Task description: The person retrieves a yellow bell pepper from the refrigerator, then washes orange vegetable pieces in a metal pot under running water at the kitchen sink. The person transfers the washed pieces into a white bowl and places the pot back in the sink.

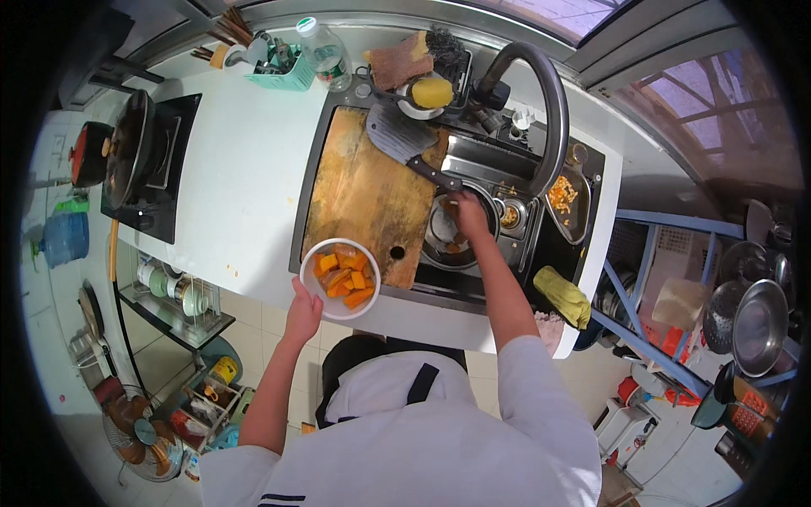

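Note:
My left hand grips the rim of a white bowl at the counter's front edge. Chunks of orange pumpkin fill much of it. My right hand reaches down into a round metal basin standing in the sink. A few brownish-orange pieces show inside the basin, but my right fingertips are too hidden to tell what they hold. A wooden cutting board covers the sink's left part. On it lies a cleaver, its dark handle sticking out over the basin, close above my right hand.
A tall curved faucet arches over the sink. Orange scraps lie in a corner strainer and in the drain. A yellow-green cloth hangs at the right edge. Behind the board are a yellow sponge and a plastic bottle. A stove stands left.

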Available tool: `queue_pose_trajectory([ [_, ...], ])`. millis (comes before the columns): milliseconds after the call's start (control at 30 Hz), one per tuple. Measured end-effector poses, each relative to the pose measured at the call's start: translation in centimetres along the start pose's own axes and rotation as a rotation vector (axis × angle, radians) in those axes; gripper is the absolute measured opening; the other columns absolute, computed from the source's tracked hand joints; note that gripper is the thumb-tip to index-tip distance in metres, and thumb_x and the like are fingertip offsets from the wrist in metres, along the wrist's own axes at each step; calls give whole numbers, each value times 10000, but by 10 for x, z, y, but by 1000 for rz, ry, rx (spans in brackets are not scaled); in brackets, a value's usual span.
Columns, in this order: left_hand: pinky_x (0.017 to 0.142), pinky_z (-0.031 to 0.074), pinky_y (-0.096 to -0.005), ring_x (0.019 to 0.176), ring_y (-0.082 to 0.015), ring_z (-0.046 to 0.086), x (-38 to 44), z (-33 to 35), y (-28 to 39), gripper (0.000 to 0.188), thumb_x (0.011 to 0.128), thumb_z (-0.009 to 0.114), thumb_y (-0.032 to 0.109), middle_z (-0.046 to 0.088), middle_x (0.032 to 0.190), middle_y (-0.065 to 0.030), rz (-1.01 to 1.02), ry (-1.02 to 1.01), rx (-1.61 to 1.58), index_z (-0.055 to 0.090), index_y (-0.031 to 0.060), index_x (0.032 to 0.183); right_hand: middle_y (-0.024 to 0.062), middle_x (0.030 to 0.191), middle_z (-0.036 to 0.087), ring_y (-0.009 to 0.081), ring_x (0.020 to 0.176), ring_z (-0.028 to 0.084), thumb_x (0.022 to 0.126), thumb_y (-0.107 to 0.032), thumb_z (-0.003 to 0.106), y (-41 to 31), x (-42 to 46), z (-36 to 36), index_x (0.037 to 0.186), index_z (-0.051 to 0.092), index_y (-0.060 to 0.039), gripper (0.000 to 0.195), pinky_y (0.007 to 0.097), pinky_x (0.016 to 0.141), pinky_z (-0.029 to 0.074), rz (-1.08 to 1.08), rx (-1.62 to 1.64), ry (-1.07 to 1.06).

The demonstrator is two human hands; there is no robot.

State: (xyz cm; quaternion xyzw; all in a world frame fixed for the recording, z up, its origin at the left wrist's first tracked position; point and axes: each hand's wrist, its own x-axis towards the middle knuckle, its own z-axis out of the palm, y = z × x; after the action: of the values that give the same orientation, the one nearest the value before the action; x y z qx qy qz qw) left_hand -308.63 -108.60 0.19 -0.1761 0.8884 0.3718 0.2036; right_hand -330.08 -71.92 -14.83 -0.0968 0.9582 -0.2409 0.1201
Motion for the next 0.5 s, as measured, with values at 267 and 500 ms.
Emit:
queue_pose_trajectory([
  [267,764,485,-495,918,-476,605,-4,2,11,504,911,430,45,614,970,-313,-10,49,-45,157,-41,1326,110,1186,543,303,1169,484,831,-256,581,37,-8,56,1074,619,-135,274,535,870,452,-179,-331,-238],
  [500,734,494,-480,870,-458,620,-5,4,13,528,909,431,29,621,954,-302,-56,50,-57,137,-54,1340,119,1214,515,304,1133,498,799,-333,649,58,-53,55,1177,563,-124,441,502,900,436,60,-361,-237],
])
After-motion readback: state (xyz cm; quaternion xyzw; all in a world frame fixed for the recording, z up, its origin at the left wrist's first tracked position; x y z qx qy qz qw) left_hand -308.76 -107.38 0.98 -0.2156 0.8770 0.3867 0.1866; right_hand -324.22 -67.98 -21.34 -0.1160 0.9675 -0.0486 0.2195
